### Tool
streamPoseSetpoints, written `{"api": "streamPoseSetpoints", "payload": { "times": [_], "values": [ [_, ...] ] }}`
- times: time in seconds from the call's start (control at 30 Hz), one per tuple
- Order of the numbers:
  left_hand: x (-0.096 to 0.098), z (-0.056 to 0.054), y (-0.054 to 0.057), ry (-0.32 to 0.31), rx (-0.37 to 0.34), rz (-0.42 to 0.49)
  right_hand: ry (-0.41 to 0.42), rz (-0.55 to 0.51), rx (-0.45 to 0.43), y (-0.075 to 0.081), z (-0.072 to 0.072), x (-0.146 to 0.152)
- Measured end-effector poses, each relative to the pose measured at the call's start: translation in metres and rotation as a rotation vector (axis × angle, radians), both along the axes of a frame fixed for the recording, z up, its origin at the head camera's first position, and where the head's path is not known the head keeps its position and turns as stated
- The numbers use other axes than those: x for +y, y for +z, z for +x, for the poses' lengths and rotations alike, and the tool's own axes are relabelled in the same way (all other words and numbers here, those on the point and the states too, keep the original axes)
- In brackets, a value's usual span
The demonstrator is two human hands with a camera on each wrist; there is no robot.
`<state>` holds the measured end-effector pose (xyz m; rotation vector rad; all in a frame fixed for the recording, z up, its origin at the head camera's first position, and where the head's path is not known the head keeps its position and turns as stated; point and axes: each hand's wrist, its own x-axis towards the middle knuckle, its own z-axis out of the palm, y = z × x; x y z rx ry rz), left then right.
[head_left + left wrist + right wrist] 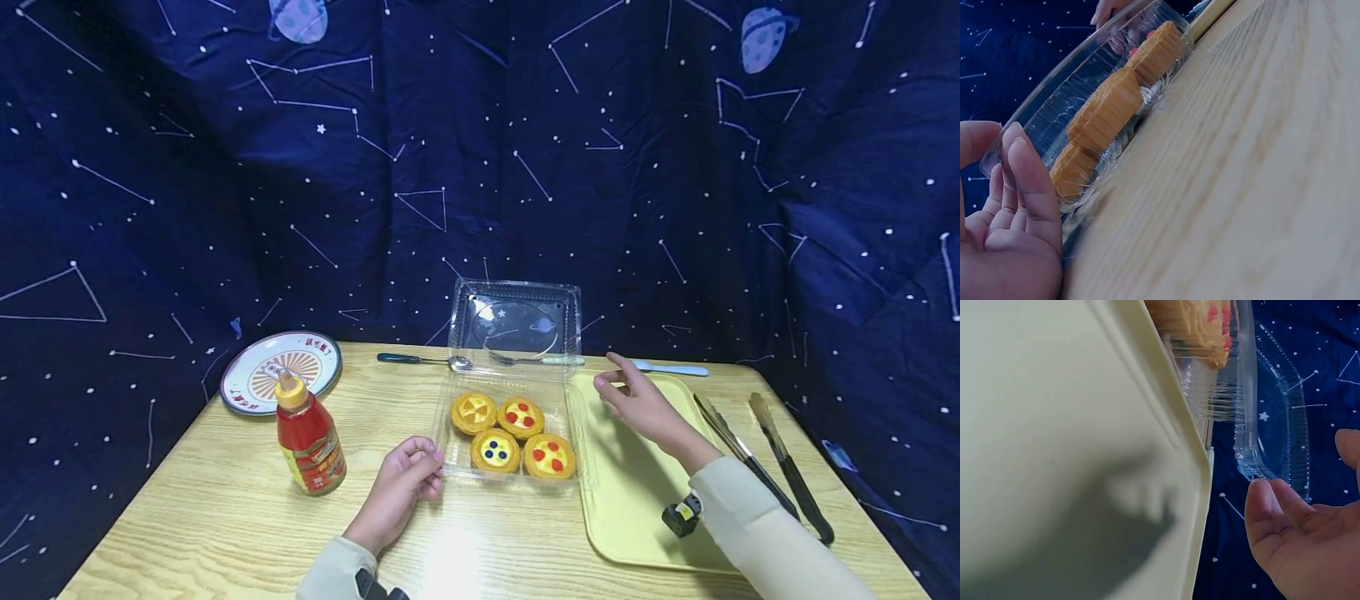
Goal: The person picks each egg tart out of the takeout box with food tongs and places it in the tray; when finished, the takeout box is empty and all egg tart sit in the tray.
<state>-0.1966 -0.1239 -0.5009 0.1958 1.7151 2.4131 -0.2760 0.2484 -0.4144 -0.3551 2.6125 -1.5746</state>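
A clear plastic clamshell box (pixel 442 433) lies on the table, its lid (pixel 517 321) standing up at the back. Inside sit several egg tarts (pixel 500 451) with red, blue or yellow toppings. At the box's front left corner my left hand (pixel 401 487) pinches the rim between thumb and fingertips; in the left wrist view the fingers (pixel 1034 181) lie against the box wall. My right hand (pixel 637 404) hangs above the yellow tray (pixel 637 517), holding nothing, thumb and fingers apart. The lid stands beyond its fingertips in the right wrist view.
A red sauce bottle (pixel 311 442) stands at the left before a patterned plate (pixel 255 367). A spoon (pixel 405 358), a fork (pixel 555 360) and a blue-handled utensil (pixel 671 368) lie along the back edge. Black-handled tongs (pixel 795 475) lie across the tray's right side.
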Motion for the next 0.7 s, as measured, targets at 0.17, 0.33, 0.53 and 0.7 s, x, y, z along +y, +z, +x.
{"api": "streamPoseSetpoints", "payload": {
  "times": [0.17,0.33,0.53,0.7],
  "values": [
    [0.001,0.0,0.0,0.007,-0.004,0.005,-0.002,0.038,0.041,0.005,0.017,0.013],
    [0.001,0.0,-0.001,0.018,-0.018,-0.003,-0.024,0.115,0.103,0.011,0.031,0.03],
    [0.001,0.0,-0.002,0.013,-0.02,-0.026,-0.056,0.178,0.136,0.014,0.043,0.054],
    [0.002,-0.001,-0.002,0.014,-0.021,-0.025,-0.086,0.258,0.176,0.013,0.053,0.076]
  ]
}}
